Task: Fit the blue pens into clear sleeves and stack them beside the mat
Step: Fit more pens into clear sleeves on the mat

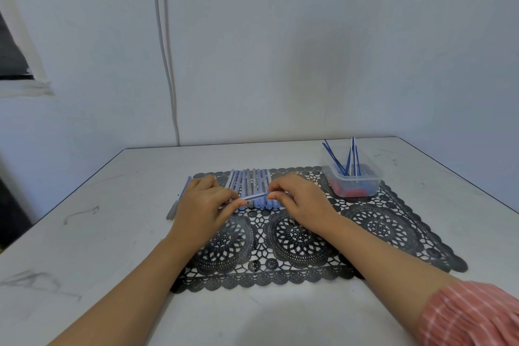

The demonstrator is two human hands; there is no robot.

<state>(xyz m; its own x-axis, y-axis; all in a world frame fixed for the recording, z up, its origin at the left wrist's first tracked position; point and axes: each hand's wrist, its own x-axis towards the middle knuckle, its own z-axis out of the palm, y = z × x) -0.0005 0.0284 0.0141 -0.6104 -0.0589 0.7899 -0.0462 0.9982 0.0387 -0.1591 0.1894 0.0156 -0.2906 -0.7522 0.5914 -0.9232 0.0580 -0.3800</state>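
The left hand (202,206) and right hand (301,202) both pinch one pen (253,196) with curled fingers, above the black mat (373,236).

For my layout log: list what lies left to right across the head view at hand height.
Pens beside the mat → left hand → held pen → right hand → clear tub. The pen row behind the hands overlaps them, so omitted.

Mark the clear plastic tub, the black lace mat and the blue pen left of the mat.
clear plastic tub (373,183), head view, front wall.
black lace mat (376,226), head view, bare right rosette.
blue pen (180,196), head view, mid-barrel.
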